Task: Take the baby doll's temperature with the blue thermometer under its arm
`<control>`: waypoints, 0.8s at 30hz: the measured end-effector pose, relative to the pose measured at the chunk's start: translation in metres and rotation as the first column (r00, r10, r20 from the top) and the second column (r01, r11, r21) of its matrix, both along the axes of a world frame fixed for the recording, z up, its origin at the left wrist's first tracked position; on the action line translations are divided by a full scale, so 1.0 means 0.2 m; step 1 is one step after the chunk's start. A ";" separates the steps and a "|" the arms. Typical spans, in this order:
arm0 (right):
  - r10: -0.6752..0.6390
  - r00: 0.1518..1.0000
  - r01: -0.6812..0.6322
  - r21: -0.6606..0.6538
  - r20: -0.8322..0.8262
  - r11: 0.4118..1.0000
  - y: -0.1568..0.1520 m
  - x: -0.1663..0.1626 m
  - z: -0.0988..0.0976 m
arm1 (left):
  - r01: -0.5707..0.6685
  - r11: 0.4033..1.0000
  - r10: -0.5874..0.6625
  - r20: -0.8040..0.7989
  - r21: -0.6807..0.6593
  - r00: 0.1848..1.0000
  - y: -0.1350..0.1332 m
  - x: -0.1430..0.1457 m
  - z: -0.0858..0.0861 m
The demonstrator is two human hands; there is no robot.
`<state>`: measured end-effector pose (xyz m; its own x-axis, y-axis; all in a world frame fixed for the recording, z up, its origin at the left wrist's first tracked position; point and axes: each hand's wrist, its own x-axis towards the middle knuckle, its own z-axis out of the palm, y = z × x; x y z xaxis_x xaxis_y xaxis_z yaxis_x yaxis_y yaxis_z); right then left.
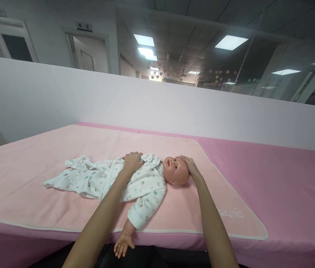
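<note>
A baby doll (149, 182) lies on its back, its head to the right and its legs to the left. It wears a white top and trousers (87, 178) with small printed figures. My left hand (133, 162) rests on the doll's chest with its fingers laid out over the cloth. Against the crown of the doll's head (175, 173) lies my right hand (189, 165), fingers stretched over the forehead. One doll arm (148, 208) reaches toward me, and its bare hand hangs past the near edge.
Under the doll is a light pink mat (171, 216) with a pale border, spread over a darker pink bed cover (294, 186). A low white wall (160, 104) runs along the far side, with glass above it. Doors (89, 56) stand beyond at the left.
</note>
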<state>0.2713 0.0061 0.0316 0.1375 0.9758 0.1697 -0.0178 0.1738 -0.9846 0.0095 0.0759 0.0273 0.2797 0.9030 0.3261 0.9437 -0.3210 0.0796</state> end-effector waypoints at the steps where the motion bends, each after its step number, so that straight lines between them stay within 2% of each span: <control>1: -0.002 1.000 0.002 0.005 0.004 1.000 0.01 0.01 -0.01 | 0.002 1.000 -0.002 0.002 0.002 1.000 0.00 0.00 0.00; 14: 0.000 1.000 -0.002 0.057 0.029 0.998 0.06 0.05 -0.07 | 0.028 0.999 -0.028 0.014 0.041 0.999 0.02 -0.01 -0.02; 20: -0.092 0.996 0.092 0.066 -0.004 0.994 0.07 0.04 -0.07 | 0.029 0.999 -0.030 0.010 0.044 1.000 0.02 -0.01 -0.02; 24: -0.086 0.996 0.086 0.057 -0.004 0.995 0.05 0.03 -0.05 | 0.033 0.999 -0.033 0.009 0.042 0.999 0.02 -0.01 -0.02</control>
